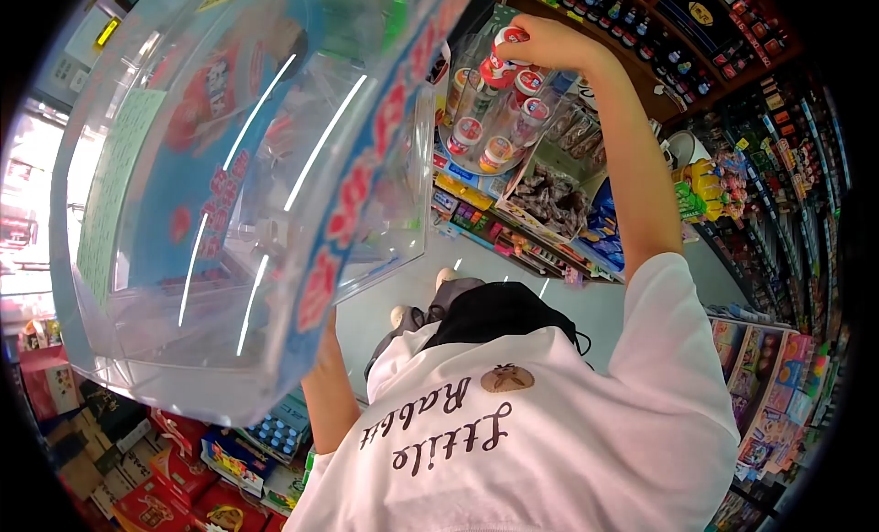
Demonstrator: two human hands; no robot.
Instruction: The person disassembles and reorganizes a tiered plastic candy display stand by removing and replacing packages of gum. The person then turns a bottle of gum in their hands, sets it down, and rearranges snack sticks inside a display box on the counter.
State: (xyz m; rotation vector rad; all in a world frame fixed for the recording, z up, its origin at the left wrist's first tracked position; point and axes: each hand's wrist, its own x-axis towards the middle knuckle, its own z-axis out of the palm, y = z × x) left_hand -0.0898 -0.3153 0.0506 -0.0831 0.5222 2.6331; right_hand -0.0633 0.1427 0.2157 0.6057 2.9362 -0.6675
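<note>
My right hand [549, 45] is closed around a small red-and-white jar [499, 70], over a clear round tub. Another white-and-red lid shows at the fingertips. Below it, several small jars [467, 134] with red-and-white or orange lids stand in the clear tub [494, 170]. A large transparent plastic display box [137, 340], with blue and red printing and a pale green label, fills the left of the view. My left forearm [331, 390] rises behind this box. The box hides my left hand, so its grip cannot be made out.
Beside the tub sits a carton of dark wrapped snacks [549, 198], with blue packets [604, 221] to its right. Bottles line the shelf [632, 38] at the back, and yellow bags [700, 189] hang at right. Red gift boxes [183, 472] are stacked at lower left. Grey floor [366, 298] lies between.
</note>
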